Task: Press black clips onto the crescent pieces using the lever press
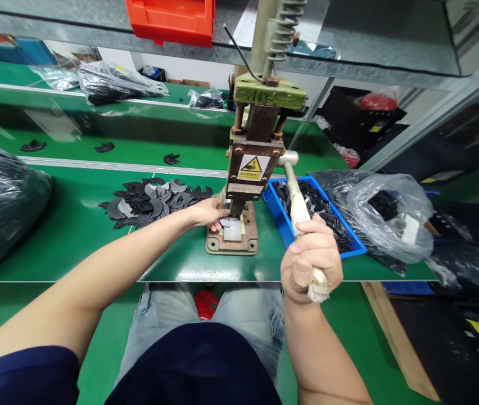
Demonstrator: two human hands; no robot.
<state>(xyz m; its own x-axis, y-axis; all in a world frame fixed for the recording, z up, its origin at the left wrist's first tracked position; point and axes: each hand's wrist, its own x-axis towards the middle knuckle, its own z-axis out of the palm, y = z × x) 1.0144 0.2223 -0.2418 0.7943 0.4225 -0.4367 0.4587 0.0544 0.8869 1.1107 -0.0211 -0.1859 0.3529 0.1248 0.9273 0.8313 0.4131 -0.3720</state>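
Note:
In the middle of the green bench stands a hand press (257, 140) with a warning label on its ram. My right hand (313, 256) is wrapped round the press's lever (297, 202), which is bound in pale tape. At the press's base (214, 245), my left hand (209, 214) pinches a small dark plastic piece (225, 207) under the ram; the fingers partly hide it. To the left of that hand lies a pile of curved black and grey plastic pieces (155, 202). A blue tray (279, 216) of small black parts sits right of the press.
A large dark plastic bag (3, 208) bulges at the left, and a clear bag (391, 211) lies right of the tray. Several curved pieces rest on the green belt (134, 140) behind. A red bin (172, 21) sits on the overhead shelf (374, 34).

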